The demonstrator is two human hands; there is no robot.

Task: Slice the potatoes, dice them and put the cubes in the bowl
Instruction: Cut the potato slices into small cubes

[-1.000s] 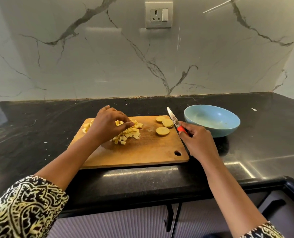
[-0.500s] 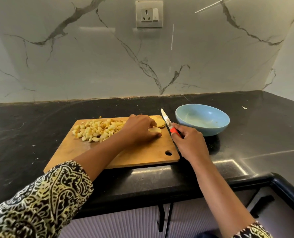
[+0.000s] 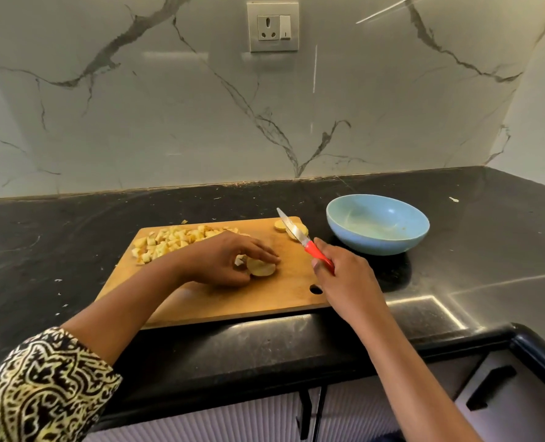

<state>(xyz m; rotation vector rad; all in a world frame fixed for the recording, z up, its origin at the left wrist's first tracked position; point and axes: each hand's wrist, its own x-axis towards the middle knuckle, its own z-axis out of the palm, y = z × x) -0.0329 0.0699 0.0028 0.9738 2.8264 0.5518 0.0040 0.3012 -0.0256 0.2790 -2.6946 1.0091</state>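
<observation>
A wooden cutting board [image 3: 232, 301] lies on the black counter. A pile of potato cubes [image 3: 172, 240] sits at its far left. My left hand [image 3: 223, 263] pinches a round potato slice [image 3: 261, 267] at the board's middle. Two more slices [image 3: 293, 229] lie at the far right corner, partly behind the blade. My right hand [image 3: 344, 279] grips a red-handled knife [image 3: 303, 239], its blade pointing up and away over the board's right edge. A light blue bowl [image 3: 377, 223] stands right of the board, with no cubes in it.
The black counter [image 3: 456, 282] runs to a marble wall with a power socket [image 3: 272, 27]. The counter's front edge lies just below the board. Cabinet doors with black handles [image 3: 491, 390] sit under it. Small scraps dot the counter left of the board.
My left hand left the cube pile, reached right to the slices and drew one slice back to the board's middle. The right hand has kept its hold on the knife.
</observation>
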